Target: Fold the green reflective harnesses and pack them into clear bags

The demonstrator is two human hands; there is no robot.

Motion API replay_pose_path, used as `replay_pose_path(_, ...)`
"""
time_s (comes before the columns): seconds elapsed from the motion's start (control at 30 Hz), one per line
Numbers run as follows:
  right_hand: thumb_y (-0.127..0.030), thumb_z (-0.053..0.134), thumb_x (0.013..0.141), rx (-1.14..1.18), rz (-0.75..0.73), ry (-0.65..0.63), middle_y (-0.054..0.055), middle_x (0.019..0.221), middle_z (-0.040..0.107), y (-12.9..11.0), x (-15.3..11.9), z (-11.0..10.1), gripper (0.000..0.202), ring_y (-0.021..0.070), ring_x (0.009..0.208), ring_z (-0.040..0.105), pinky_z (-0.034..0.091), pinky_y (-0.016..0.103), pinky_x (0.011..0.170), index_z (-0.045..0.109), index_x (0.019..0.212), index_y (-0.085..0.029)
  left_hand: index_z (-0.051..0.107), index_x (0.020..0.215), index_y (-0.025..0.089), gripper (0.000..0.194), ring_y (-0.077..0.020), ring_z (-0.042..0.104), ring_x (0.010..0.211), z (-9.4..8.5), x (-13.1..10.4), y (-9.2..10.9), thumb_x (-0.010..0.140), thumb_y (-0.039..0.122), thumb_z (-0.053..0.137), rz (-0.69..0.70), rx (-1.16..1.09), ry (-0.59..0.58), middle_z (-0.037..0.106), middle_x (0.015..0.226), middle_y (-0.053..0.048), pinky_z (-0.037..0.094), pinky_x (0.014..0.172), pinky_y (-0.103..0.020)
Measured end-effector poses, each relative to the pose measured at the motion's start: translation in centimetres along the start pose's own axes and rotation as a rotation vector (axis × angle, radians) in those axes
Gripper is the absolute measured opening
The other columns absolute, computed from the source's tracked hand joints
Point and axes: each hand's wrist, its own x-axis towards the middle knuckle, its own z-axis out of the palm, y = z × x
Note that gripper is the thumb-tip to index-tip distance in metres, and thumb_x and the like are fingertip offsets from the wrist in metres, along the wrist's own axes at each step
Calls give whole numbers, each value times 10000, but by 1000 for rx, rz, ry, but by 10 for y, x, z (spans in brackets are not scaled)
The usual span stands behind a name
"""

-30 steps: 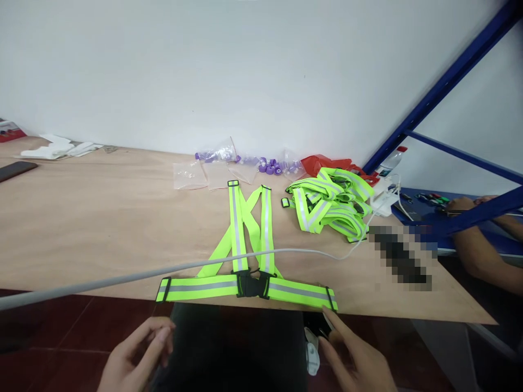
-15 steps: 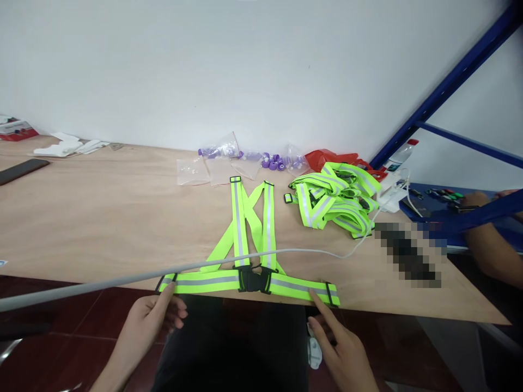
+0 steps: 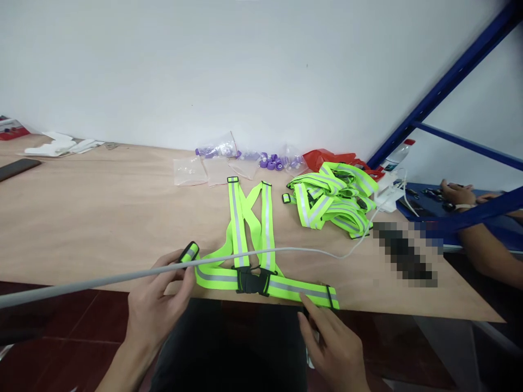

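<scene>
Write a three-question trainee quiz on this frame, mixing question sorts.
1. True or false: the left hand grips the left end of the neon-yellow reflective strap harness.
2. Which lies right of the harness? A) heap of neon-yellow reflective straps B) dark phone C) white papers
3. Fill in: the black plastic ____ joins the waist band's halves.

Key: 1 true; 2 A; 3 buckle. The right hand touches the band's right end.

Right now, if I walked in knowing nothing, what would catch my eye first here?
The neon yellow reflective harness spread flat at the near edge of the wooden table, its left belt end lifted by the left hand while the right hand touches the other end. Behind it to the right sits a tangled heap of harnesses.
</scene>
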Motion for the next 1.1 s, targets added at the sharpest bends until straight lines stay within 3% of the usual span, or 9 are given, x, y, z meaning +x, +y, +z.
replay_pose_path(0.1, -181, 530, 982, 19, -161, -14, 112, 1095, 755, -22, 33, 4, 349, 221, 976, 698, 518, 332, 887, 632, 1314, -140, 595, 754, 181, 171, -158, 724, 814, 11, 4, 8, 879, 95, 673, 139, -73, 54, 741, 1006, -65, 537, 710, -217)
replay_pose_path(0.2, -233, 498, 997, 33, -283, -128, 106, 1381, 651, -45, 56, 17, 397, 270, 1306, 549, 417, 416, 1080, 585, 1371, -136, 585, 771, 178, 194, -173, 720, 903, 19, 2, 16, 848, 27, 679, 179, -160, 49, 733, 1040, -80, 543, 795, -239)
replay_pose_path(0.33, -428, 557, 994, 114, -353, -297, 52, 1398, 645, -60, 64, 35, 404, 274, 1338, 495, 276, 470, 1190, 609, 1310, -182, 613, 747, 185, 192, -166, 711, 865, 27, -1, 26, 832, 25, 676, 149, -296, 58, 740, 972, -55, 557, 765, -239)
replay_pose_path(0.43, -422, 595, 977, 155, -323, -364, 61, 1353, 667, -61, 66, 41, 386, 265, 1291, 517, 271, 482, 1188, 603, 1285, -189, 631, 673, 189, 187, -167, 702, 753, 30, -4, 25, 825, 99, 689, -158, -473, 110, 724, 793, -16, 582, 722, -254)
replay_pose_path(0.53, -405, 617, 964, 161, -306, -387, 71, 1293, 690, -60, 71, 42, 427, 270, 1217, 548, 325, 495, 1144, 569, 1326, -181, 615, 619, 187, 215, -154, 658, 614, 32, -8, 16, 801, 212, 726, -734, -814, 204, 634, 608, 25, 608, 667, -277)
replay_pose_path(0.67, -390, 615, 963, 126, -355, -402, 72, 1261, 692, -60, 78, 42, 428, 287, 1147, 563, 368, 514, 1107, 571, 1329, -173, 576, 594, 177, 276, -229, 730, 922, 25, -14, 10, 797, 259, 743, -1263, -1264, 276, 713, 781, -19, 637, 815, -345)
replay_pose_path(0.77, -357, 581, 980, 121, -396, -412, 82, 1273, 682, -59, 80, 45, 383, 288, 1175, 561, 354, 507, 1142, 592, 1306, -157, 709, 789, 188, 112, -249, 677, 1159, 14, -18, 15, 870, 260, 680, -1423, -1398, 319, 752, 1050, -65, 600, 959, -365)
replay_pose_path(0.9, -335, 529, 1008, 152, -412, -421, 82, 1390, 630, -53, 78, 50, 366, 270, 1336, 497, 331, 465, 1192, 592, 1325, -163, 743, 1103, 236, 223, -258, 621, 1266, 1, -26, 23, 939, 292, 603, -1507, -1506, 314, 719, 1233, -81, 571, 1027, -397)
replay_pose_path(1.1, -302, 485, 1022, 148, -437, -510, 64, 1599, 434, -44, 74, 51, 461, 264, 1495, 335, 304, 470, 1224, 490, 1466, -179, 729, 1192, 222, 386, -278, 600, 1298, 2, -26, 32, 823, 108, 742, -1490, -1544, 26, 717, 1253, -74, 518, 1103, -401)
